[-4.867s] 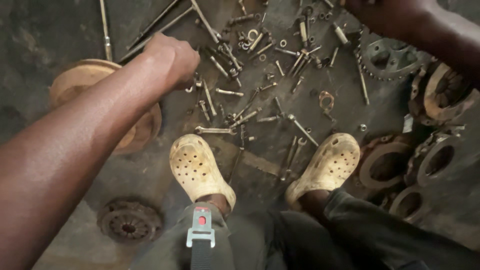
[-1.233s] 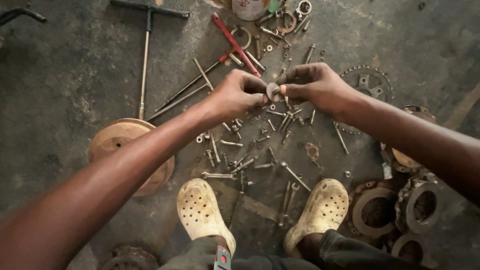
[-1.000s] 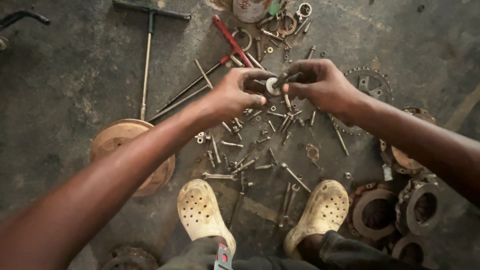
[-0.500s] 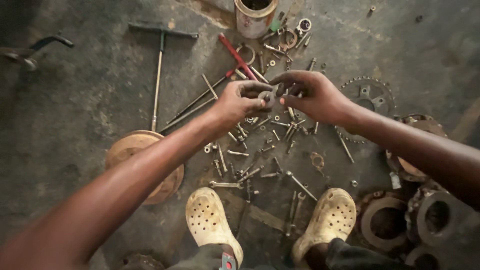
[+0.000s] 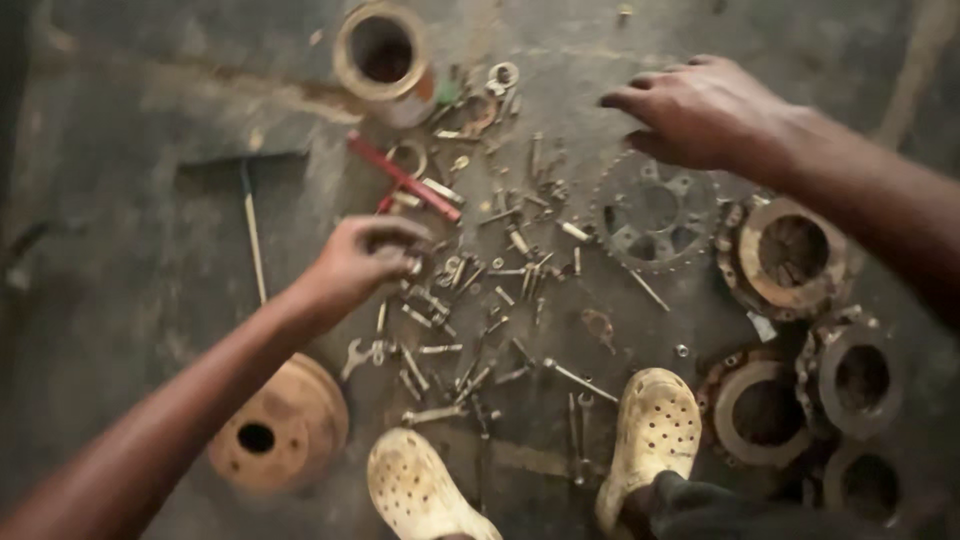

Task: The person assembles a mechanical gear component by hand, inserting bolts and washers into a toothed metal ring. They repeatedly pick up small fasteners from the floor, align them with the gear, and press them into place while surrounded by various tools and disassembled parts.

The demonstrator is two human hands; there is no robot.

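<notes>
Landmark = the sprocket [image 5: 652,212], a toothed steel ring lying flat on the concrete floor [image 5: 150,200]. The left hand [image 5: 362,262] was well to the left of the sprocket, fingers curled down over the near edge of a scatter of bolts [image 5: 470,290]; it looked closed on sth small, but the frame was blurred and I couldn't tell what, if anything, it gripped. The right hand [image 5: 705,112] hovered just above and right of the sprocket, palm down, fingers spread and loose, holding nothing, apart from the ring itself. The bolts, w/ nuts and washers mixed in, lay spread btw the left hand and the sprocket and ran on below it. A red-handled tool [image 5: 403,178] lay slanted up-left of the sprocket, near the left hand's knuckles. Further up-left stood a metal can [image 5: 383,52], open mouth upward. A rusty brake drum [image 5: 280,428] sat far down-left of the sprocket, beside the left forearm. Right of the sprocket, almost touching it, sat a worn hub [image 5: 790,250], w/ more round rusted hubs [image 5: 800,400] below it. Two pale perforated clogs [image 5: 650,440] showed below the sprocket, toes pointing toward the bolts. A thin rod [image 5: 252,230] lay far left.
</notes>
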